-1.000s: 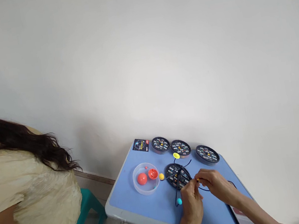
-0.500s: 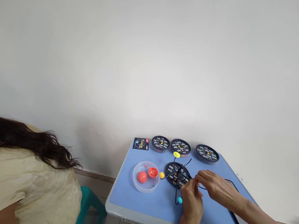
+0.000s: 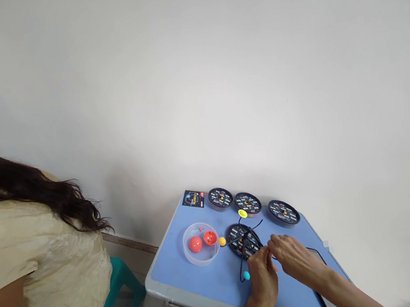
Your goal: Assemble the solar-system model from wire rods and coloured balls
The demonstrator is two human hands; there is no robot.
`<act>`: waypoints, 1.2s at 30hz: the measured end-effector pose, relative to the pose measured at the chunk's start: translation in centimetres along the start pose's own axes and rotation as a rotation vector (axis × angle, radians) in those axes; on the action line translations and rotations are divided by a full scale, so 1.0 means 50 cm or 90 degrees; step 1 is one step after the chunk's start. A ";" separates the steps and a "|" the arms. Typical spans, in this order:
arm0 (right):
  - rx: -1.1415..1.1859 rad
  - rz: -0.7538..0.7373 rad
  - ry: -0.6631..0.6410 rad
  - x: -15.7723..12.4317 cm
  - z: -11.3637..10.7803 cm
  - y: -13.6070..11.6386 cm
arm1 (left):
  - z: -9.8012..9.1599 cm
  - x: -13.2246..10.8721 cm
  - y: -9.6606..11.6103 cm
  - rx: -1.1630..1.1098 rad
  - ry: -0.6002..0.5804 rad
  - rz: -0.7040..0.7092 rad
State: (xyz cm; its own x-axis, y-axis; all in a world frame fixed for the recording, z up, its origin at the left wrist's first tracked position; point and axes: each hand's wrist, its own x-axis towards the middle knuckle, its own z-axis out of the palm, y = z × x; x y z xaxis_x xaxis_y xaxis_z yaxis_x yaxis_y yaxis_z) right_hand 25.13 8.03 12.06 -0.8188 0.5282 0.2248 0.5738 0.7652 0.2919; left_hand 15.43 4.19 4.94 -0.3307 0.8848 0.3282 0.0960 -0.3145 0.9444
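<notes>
A planet model with thin black curved arms [image 3: 245, 239] stands over a round black printed disc [image 3: 235, 231]. On its arm ends sit a yellow half-shell [image 3: 242, 213], an orange-yellow ball [image 3: 222, 241] and a turquoise ball [image 3: 246, 275]. My left hand [image 3: 262, 274] and my right hand [image 3: 292, 256] meet just right of the disc, where a black arm runs in between them. Both are closed in a pinch, fingertips against fingertips. A small reddish spot shows there, but the fingers hide what they grip.
Left of the model, a clear round tub [image 3: 187, 257] holds a red ball [image 3: 195, 244], a red half-shell [image 3: 210, 238] and tiny pieces. Several round black-lidded tins [image 3: 283, 212] and a printed card [image 3: 193, 199] line the back. A dark-framed tablet [image 3: 326, 305] lies right; a person [image 3: 52, 268] sits left.
My hands stay pinched together at the same spot, with only slight finger movement. The model and the tub keep their places.
</notes>
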 end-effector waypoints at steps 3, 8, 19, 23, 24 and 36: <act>0.058 0.046 -0.034 0.003 -0.004 0.001 | -0.001 -0.001 -0.004 0.005 0.001 0.003; 0.227 0.142 -0.094 0.020 -0.028 0.019 | -0.006 -0.003 -0.007 0.008 -0.005 -0.006; 0.840 0.336 -0.095 0.019 -0.070 0.044 | -0.002 -0.005 -0.030 -0.014 -0.019 -0.035; 0.888 0.364 -0.087 0.017 -0.070 0.041 | -0.001 -0.006 -0.032 -0.020 -0.020 -0.036; 0.862 0.356 -0.089 0.017 -0.067 0.041 | -0.001 -0.006 -0.031 -0.021 -0.021 -0.037; 0.625 0.300 -0.093 0.022 -0.044 0.035 | -0.007 -0.002 -0.005 -0.035 -0.035 -0.043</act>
State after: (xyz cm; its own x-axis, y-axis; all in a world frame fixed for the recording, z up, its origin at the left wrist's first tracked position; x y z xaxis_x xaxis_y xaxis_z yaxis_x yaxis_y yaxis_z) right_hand 25.30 9.13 14.87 -0.5531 0.8330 -0.0114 0.6185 0.4014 -0.6755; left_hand 15.12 4.09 4.66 -0.2819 0.9217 0.2666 0.0231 -0.2713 0.9622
